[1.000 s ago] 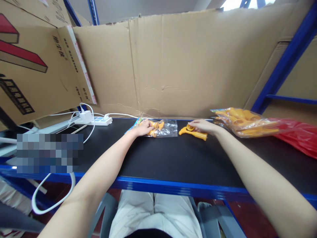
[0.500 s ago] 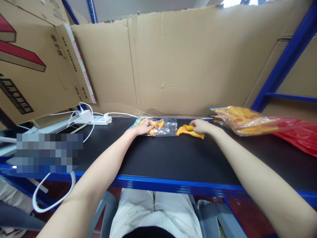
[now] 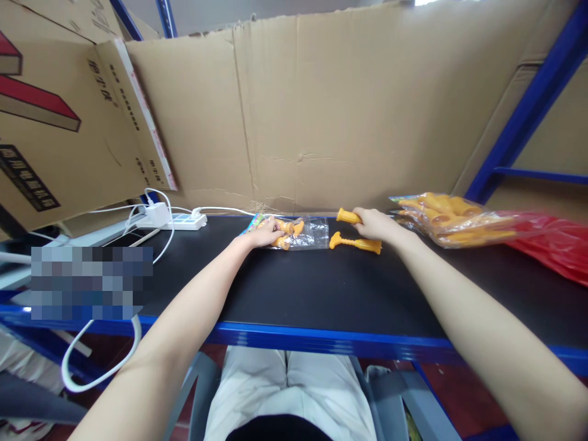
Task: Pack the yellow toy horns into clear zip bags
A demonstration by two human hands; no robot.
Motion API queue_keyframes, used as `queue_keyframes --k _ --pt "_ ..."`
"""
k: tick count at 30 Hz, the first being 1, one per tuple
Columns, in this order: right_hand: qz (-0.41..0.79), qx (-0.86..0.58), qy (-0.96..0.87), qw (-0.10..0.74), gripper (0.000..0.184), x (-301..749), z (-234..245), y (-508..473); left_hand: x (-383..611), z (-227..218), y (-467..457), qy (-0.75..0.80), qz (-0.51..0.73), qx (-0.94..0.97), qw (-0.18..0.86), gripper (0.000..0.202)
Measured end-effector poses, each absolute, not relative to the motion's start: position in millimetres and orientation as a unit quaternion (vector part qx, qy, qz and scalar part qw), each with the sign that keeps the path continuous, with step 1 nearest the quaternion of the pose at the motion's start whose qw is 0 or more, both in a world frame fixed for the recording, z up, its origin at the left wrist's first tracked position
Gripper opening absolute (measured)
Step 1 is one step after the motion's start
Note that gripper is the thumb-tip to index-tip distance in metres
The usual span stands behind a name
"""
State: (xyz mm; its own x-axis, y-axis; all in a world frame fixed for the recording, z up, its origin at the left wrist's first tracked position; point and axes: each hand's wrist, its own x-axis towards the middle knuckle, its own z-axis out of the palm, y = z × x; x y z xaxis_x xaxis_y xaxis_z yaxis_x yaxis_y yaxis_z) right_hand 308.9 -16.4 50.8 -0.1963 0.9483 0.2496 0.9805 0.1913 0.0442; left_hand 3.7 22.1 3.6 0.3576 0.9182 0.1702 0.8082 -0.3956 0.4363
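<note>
My left hand [image 3: 266, 234] is closed on the left part of a clear plastic bag [image 3: 316, 233], which has a colourful printed end and lies on the black surface. Orange-yellow plastic pieces [image 3: 288, 228] show inside it, partly under my fingers. My right hand [image 3: 373, 224] grips one end of an orange-yellow plastic tube-like piece [image 3: 348, 216], held just above the surface and pointing left. Below it lies an orange-yellow toy hammer [image 3: 356, 243], its head towards the bag, apart from my fingers.
At the right sits a larger clear bag [image 3: 441, 220] full of orange-yellow pieces, beside a red plastic bag [image 3: 546, 245]. A white power strip [image 3: 184, 221] with cables lies at the left. Cardboard [image 3: 344, 110] stands along the back; a blue metal edge [image 3: 294, 335] runs along the front.
My right hand has lifted the tube-like piece up and away from the toy hammer, which now lies alone. My left hand has stayed on the bag.
</note>
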Motion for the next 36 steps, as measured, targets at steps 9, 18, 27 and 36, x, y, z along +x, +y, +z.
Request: queue_keyframes --k 9,18,27,36 --pt "-0.046 -0.580 -0.813 0.016 0.023 293 43 -21 4 3 21 0.535 0.205 0.807 0.145 0.021" --pt "-0.132 -0.649 -0.748 0.043 0.030 305 32 -11 2 0 25 0.522 0.203 0.819 0.127 0.023" --pt "-0.045 -0.514 -0.851 0.097 0.028 277 50 -28 10 6 14 0.509 0.195 0.825 0.151 0.024" --pt "0.066 -0.524 -0.837 0.141 0.031 263 47 -35 23 0 13 0.501 0.208 0.821 0.181 0.032"
